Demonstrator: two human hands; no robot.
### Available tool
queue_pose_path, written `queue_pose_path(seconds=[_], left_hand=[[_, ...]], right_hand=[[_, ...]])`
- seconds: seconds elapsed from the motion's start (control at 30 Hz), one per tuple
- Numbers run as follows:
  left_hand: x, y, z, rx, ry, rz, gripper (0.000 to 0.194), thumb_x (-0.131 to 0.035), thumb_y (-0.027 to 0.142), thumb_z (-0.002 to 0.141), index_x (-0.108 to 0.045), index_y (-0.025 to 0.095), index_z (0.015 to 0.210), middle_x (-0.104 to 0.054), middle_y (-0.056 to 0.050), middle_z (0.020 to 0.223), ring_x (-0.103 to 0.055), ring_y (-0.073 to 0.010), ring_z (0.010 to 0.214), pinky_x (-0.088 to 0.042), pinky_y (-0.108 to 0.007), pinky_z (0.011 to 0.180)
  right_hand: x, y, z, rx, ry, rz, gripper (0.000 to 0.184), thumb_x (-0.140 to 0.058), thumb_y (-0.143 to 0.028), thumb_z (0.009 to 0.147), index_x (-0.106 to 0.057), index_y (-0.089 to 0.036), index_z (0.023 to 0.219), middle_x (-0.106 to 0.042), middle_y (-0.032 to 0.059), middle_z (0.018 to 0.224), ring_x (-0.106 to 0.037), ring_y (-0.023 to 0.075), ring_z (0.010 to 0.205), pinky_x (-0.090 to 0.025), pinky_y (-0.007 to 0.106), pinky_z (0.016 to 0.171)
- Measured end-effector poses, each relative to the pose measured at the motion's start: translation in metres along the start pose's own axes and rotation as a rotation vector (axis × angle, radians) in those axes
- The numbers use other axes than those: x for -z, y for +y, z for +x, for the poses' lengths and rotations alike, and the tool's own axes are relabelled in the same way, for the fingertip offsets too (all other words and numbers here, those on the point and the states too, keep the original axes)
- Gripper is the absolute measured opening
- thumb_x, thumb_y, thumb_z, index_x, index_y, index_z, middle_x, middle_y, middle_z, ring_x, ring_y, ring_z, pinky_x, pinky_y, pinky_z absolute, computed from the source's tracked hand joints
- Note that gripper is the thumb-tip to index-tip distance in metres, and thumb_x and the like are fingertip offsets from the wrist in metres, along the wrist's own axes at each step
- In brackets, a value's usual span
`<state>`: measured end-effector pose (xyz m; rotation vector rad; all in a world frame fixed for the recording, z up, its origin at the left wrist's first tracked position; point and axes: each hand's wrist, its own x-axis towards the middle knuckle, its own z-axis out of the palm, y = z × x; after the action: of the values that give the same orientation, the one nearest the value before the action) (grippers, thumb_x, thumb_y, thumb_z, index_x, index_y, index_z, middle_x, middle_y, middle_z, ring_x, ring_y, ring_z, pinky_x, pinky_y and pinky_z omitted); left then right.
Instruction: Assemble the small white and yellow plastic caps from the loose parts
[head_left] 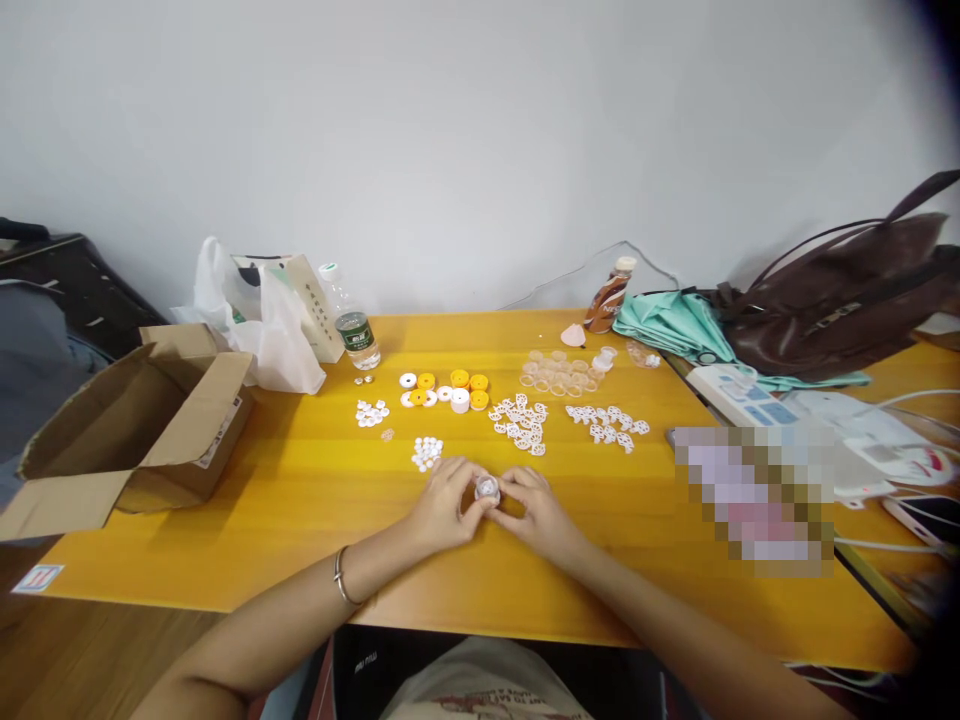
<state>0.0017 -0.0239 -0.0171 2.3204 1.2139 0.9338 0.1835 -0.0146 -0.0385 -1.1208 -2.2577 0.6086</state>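
Observation:
Between my two hands, just above or on the table, is a small round clear plastic cup point(487, 488) with white bits inside. My left hand point(451, 503) curls its fingers and thumb around the cup's left side. From the right, my right hand point(538, 512) pinches it with thumb and forefinger. Beyond the hands lie small white round pieces point(427, 453), white leaf-shaped cutouts point(520, 424), and more white pieces point(609, 425). Farther back stand clear round cups point(561, 374) and yellow and white round rolls point(459, 390).
An open cardboard box point(172, 430) and a white plastic bag point(277, 335) occupy the left. A water bottle point(356, 335) and a brown drink bottle point(609, 298) stand near the wall. To the right are teal cloth point(675, 325), a brown bag point(840, 300) and a power strip point(739, 400).

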Motion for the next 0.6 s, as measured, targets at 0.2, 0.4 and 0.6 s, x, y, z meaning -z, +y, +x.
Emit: queue_pose_path(seconds=[0.2,0.4,0.6], left_hand=[[0.003,-0.009,0.002,0.089,-0.032,-0.092,0.035,-0.067,0.045,0.072,-0.053,0.018,0.089,-0.059,-0.003,0.085,-0.053,-0.0174,0.079,-0.041,-0.030,0.073],[0.009,-0.016,0.002,0.060,-0.153,-0.191,0.060,-0.074,0.047,0.064,-0.050,0.021,0.112,-0.057,-0.007,0.106,-0.051,-0.0217,0.098,-0.039,-0.032,0.085],[0.002,-0.017,0.006,0.091,-0.102,-0.115,0.029,-0.069,0.037,0.071,-0.056,0.018,0.089,-0.058,-0.002,0.084,-0.052,-0.0164,0.078,-0.039,-0.027,0.071]], right_hand=[[-0.005,0.002,0.003,-0.076,0.026,0.066,0.016,-0.066,-0.033,0.076,-0.064,-0.021,0.087,-0.059,0.0031,0.081,-0.054,0.0199,0.081,-0.041,0.032,0.074],[0.001,0.004,0.002,-0.034,0.013,0.095,0.049,-0.066,-0.025,0.074,-0.047,-0.021,0.119,-0.058,0.0031,0.088,-0.054,0.0198,0.083,-0.042,0.035,0.079],[0.015,-0.002,0.001,0.021,-0.051,0.124,0.063,-0.066,-0.028,0.069,-0.033,-0.018,0.122,-0.054,0.0063,0.100,-0.054,0.0186,0.091,-0.042,0.034,0.084]])
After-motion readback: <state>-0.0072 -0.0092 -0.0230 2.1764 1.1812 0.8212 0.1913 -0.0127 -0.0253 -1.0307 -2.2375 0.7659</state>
